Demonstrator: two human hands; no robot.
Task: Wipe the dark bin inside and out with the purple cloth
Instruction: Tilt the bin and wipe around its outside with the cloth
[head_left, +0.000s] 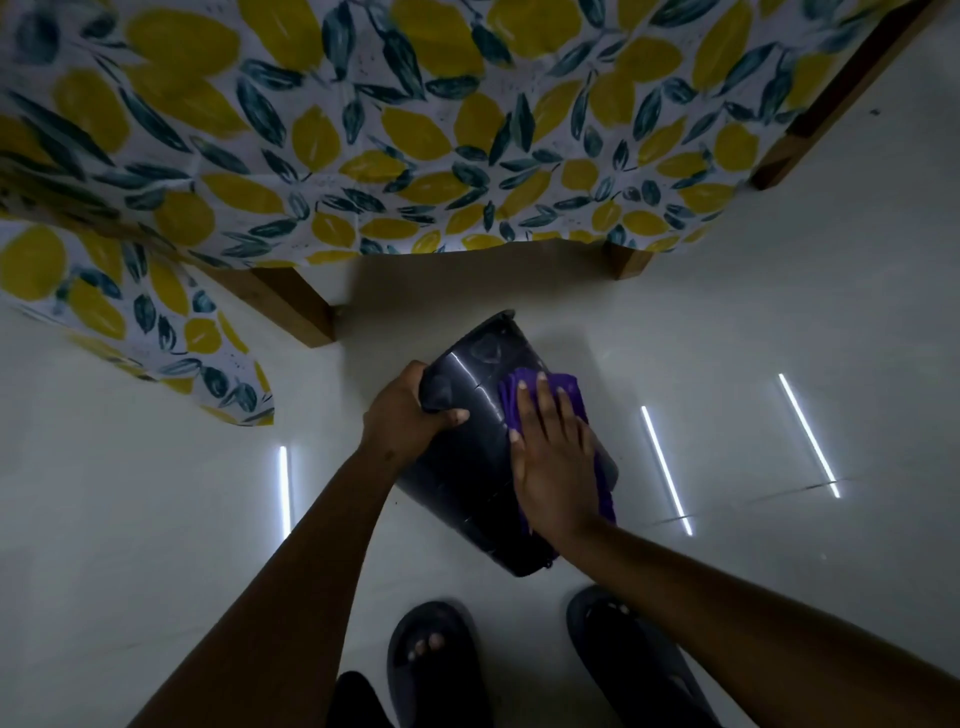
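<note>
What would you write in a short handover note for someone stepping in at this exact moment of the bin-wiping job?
Left hand: grips the dark bin near its base, holding it tilted above the floor.
Right hand: flat on the purple cloth, pressing it against the bin's outer wall.
Done: outside wiping is under way; how much is covered cannot be told.
Left: the rest of the outside, then the inside, which is not visible here.

Dim scene; overhead tube lights are mirrored as bright streaks on the glossy floor (727, 364); edges are bent by wide-angle distortion.
</note>
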